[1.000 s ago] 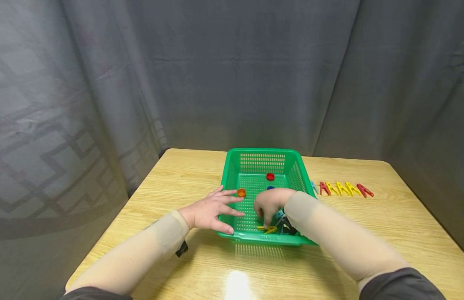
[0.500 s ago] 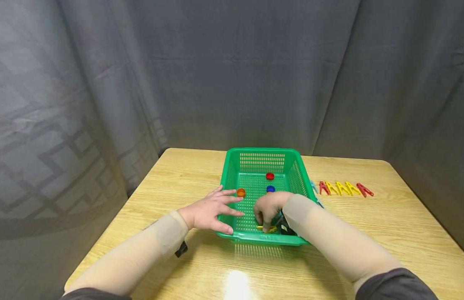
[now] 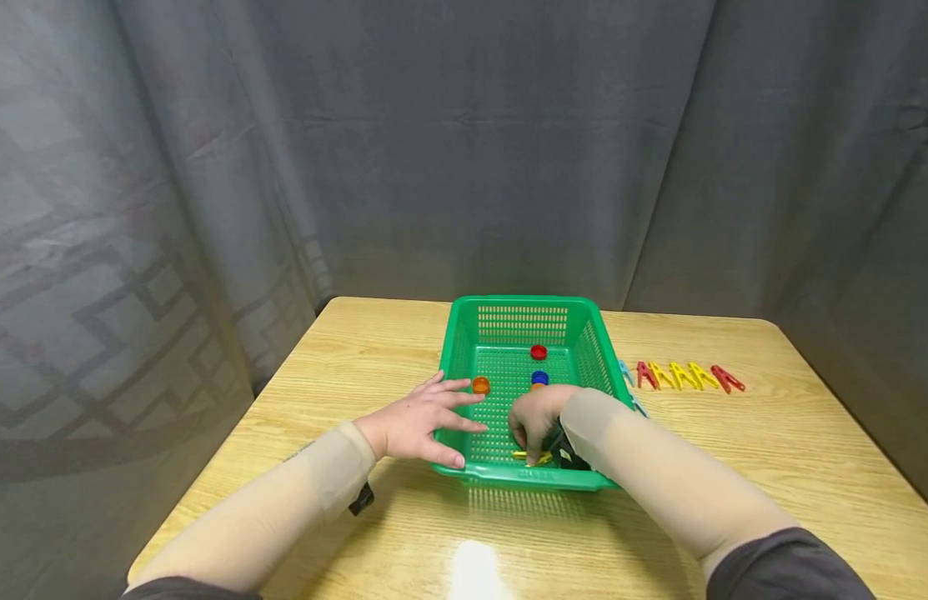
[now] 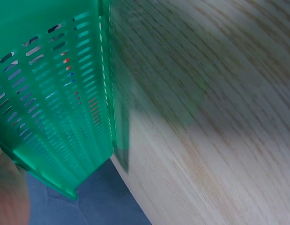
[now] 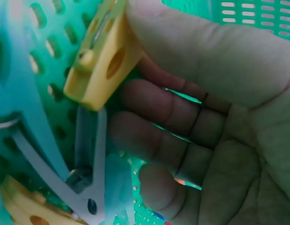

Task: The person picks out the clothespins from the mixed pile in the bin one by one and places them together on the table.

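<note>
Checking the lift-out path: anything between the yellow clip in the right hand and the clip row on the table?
Yes: the green basket's right wall stands between the yellow clip and the clip row on the table outside it. Nothing visible comes between the right hand and the yellow clip.

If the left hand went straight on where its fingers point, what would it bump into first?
Most likely the right hand, which is down in the green basket. The left hand points across the basket towards it, but heights are hard to judge, so it might pass above.
</note>
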Motion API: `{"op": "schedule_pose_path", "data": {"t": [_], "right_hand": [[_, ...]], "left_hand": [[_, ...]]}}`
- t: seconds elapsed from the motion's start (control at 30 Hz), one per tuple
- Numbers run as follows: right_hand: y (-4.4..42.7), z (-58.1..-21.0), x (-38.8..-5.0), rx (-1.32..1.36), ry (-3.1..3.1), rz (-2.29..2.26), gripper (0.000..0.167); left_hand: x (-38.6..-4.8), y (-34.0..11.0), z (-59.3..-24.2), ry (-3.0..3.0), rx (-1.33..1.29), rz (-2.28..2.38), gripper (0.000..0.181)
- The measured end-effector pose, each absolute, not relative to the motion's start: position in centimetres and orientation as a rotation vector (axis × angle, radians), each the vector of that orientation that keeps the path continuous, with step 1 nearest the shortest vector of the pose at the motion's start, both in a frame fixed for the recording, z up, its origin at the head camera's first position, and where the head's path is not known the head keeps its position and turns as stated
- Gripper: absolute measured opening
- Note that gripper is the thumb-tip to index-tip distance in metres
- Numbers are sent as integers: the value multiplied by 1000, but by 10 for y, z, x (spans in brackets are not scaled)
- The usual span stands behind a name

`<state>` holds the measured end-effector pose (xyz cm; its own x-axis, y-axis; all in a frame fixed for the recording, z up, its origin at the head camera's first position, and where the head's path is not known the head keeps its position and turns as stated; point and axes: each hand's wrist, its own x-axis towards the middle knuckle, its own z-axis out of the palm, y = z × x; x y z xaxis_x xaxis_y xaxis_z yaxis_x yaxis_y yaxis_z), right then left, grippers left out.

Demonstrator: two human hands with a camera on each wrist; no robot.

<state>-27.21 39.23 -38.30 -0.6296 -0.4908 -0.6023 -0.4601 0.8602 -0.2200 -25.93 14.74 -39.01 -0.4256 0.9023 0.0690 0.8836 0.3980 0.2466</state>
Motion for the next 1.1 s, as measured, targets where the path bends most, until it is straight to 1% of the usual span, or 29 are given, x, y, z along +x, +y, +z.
{"op": "schedule_pose_path", "data": {"t": [0.27, 0.43, 0.53, 0.67, 0.77, 0.93, 1.1], "right_hand": [[392, -383, -272, -693, 2210, -88, 13], [394, -384, -273, -614, 2100, -135, 17], [394, -385, -273, -613, 2081, -126, 16], [393, -385, -272, -685, 2159, -67, 9], [393, -386, -272, -673, 2277, -58, 13], [392, -387, -272, -590, 2412, -185, 23], [393, -389, -276, -628, 2521, -155, 16]], "left_hand": [[-259, 147, -391, 2563, 1631, 381, 57], [-259, 147, -390, 2558, 1638, 385, 56], [-259, 147, -390, 2558, 1641, 386, 56], [-258, 148, -389, 2556, 1644, 382, 56], [-258, 148, -389, 2555, 1647, 381, 56], [-258, 148, -389, 2558, 1652, 376, 56], [-259, 148, -390, 2565, 1648, 364, 57]]}}
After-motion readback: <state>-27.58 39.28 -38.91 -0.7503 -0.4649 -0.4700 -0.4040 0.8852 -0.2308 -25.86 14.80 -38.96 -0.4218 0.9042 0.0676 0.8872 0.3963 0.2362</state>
